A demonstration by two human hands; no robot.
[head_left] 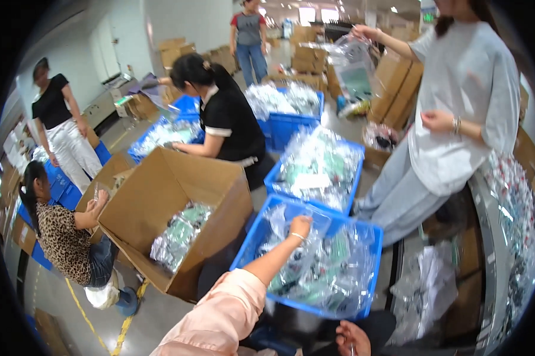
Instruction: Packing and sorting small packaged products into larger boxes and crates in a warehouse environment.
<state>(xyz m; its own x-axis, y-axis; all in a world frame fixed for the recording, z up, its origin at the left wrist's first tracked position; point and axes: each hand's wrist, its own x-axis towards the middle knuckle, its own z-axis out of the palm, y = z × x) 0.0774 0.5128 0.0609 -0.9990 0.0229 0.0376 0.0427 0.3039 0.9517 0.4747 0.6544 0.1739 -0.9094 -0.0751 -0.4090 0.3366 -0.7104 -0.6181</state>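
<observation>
A blue plastic bin (239, 254) stands right in front of me, full of clear plastic bags with green and dark contents that I cannot make out. My left hand (301, 226), at the end of a pink sleeve, reaches over its far side. Its fingers are closed on the edge of a clear plastic bag (319, 222) on top of the heap. Low in the view, near my lap and just outside the bin's near rim, my right hand (352, 338) has its fingers curled. Whatever it may hold is too small to tell.
To the left stands a large open carton (220, 222) with similar bags inside. More blue bins (352, 178) of bags stand beyond mine. A person in grey (463, 101) at the right holds up a bag (353, 68); another in black (232, 118) bends over a bin. Several others are around.
</observation>
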